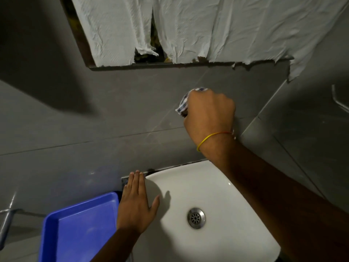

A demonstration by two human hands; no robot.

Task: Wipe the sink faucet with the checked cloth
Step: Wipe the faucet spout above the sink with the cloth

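Observation:
My right hand (208, 114) is closed in a fist around the blue-and-white checked cloth (183, 103), held against the grey tiled wall above the white sink (222, 188). The cloth pokes out at the top and left of the fist. The faucet is almost wholly hidden behind my right hand; only a small shiny bit shows by the wrist. A yellow band circles that wrist. My left hand (137, 203) lies flat, fingers together, on the sink's left rim, holding nothing.
A blue plastic tray (79, 227) sits just left of the sink. The steel drain (196, 218) lies in the basin's middle. White crumpled paper (207, 29) covers a mirror above. A metal bar (7, 222) juts out at the far left.

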